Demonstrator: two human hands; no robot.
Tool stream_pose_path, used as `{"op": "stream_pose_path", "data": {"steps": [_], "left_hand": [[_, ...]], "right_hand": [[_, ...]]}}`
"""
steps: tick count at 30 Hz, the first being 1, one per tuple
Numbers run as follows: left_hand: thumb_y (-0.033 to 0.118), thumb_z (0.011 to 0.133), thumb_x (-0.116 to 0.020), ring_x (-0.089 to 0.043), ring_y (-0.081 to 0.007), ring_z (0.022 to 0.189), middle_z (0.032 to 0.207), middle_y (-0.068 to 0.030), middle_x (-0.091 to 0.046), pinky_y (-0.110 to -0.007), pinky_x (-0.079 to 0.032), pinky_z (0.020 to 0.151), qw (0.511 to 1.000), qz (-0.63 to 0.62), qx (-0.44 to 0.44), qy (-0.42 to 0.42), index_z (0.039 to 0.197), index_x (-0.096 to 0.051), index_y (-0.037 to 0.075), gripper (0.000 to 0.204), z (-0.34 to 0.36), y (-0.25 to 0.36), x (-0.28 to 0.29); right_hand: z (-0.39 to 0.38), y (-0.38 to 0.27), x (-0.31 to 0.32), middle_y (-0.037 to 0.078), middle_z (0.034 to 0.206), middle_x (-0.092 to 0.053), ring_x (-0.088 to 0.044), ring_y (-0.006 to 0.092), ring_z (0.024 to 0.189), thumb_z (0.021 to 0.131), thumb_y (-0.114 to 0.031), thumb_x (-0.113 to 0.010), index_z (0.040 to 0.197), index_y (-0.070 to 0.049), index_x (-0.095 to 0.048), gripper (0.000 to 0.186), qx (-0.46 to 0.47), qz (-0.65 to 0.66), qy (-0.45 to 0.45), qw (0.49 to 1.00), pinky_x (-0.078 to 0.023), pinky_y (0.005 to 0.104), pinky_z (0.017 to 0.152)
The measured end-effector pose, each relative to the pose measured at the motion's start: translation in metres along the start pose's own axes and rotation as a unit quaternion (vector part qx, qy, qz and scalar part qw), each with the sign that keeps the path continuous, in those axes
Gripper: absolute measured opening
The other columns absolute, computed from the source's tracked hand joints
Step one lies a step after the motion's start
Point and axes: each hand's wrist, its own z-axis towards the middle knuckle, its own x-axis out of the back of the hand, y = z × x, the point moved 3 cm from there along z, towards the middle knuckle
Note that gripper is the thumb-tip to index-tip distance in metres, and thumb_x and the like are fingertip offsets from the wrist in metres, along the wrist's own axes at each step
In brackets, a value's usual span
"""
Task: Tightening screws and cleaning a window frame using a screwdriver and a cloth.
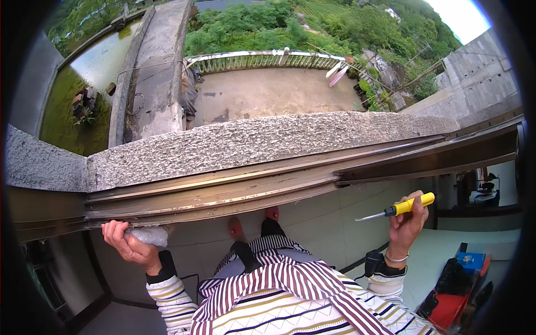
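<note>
My left hand [132, 245] is closed round a pale grey, rough-textured pad [153, 235], perhaps a cloth, just at the lower edge of the brown metal window track [218, 192]. My right hand [407, 226] grips a yellow screwdriver [414, 204] with black bands; its metal shaft points left, below the track and apart from it. The track has several long rails with worn, dirty patches, and a darker sliding frame [430, 159] sits over its right part.
A rough concrete sill [262, 137] runs beyond the track. Outside lie a terrace with a white balustrade [240, 61], a concrete walkway [148, 56], a green pool [72, 128] and greenery. Below are my feet in pink slippers [234, 228]; red and black items [446, 304] sit at lower right.
</note>
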Motion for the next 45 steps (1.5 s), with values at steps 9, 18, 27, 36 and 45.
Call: {"op": "stream_pose_path", "data": {"steps": [9,18,27,36,45], "left_hand": [[0.008,0.076,-0.036,-0.051,-0.0351,0.096,0.096,-0.0177,-0.055,-0.052,-0.032,0.102,0.999,-0.024,-0.033,-0.009,0.091,-0.055,-0.002,0.026,0.002,0.002,-0.003],[0.003,0.071,-0.036,-0.05,-0.0313,0.095,0.094,-0.0139,-0.053,-0.052,-0.029,0.104,0.999,-0.03,0.002,-0.027,0.089,-0.055,0.001,0.026,0.005,0.005,0.002],[-0.009,0.063,-0.033,-0.05,-0.0254,0.093,0.097,-0.0122,-0.055,-0.049,-0.025,0.11,0.995,-0.037,0.089,0.009,0.116,-0.052,-0.004,0.056,0.008,0.016,0.002],[-0.008,0.066,-0.031,-0.047,-0.0309,0.117,0.116,-0.0186,-0.051,-0.043,-0.033,0.104,0.976,-0.175,0.118,0.055,0.122,-0.045,-0.005,0.058,0.011,0.032,0.031],[-0.01,0.074,-0.036,-0.044,-0.0082,0.068,0.073,-0.0011,-0.048,-0.02,-0.037,0.065,0.835,-0.245,0.466,-0.159,0.095,-0.054,-0.001,0.029,-0.071,-0.055,0.078]], "right_hand": [[-0.03,0.019,-0.068,0.002,0.059,-0.048,-0.044,0.007,0.045,0.093,-0.029,-0.057,0.083,-0.005,-0.049,0.027,0.088,-0.187,0.053,0.977,-0.035,0.0171,0.04],[-0.033,0.039,-0.067,0.004,0.059,-0.051,-0.046,0.0106,0.044,0.091,-0.02,-0.058,0.083,-0.002,-0.052,0.022,-0.039,-0.035,0.06,0.997,-0.037,0.0216,0.04],[-0.053,0.058,-0.101,0.006,0.064,-0.055,-0.051,0.01,0.049,0.092,-0.018,-0.058,0.089,-0.002,-0.052,0.017,-0.08,0.038,-0.062,0.994,-0.044,0.022,0.044],[-0.026,0.019,-0.081,0.009,0.072,-0.056,-0.054,0.0118,0.051,0.082,-0.015,-0.059,0.092,-0.001,-0.053,0.018,-0.051,0.059,-0.081,0.994,-0.045,0.0218,0.044],[-0.008,0.022,-0.033,0.007,0.074,-0.054,-0.053,0.0119,0.051,0.077,-0.016,-0.056,0.09,-0.001,-0.054,0.019,0.04,-0.108,0.01,0.993,-0.042,0.0207,0.043]]}}
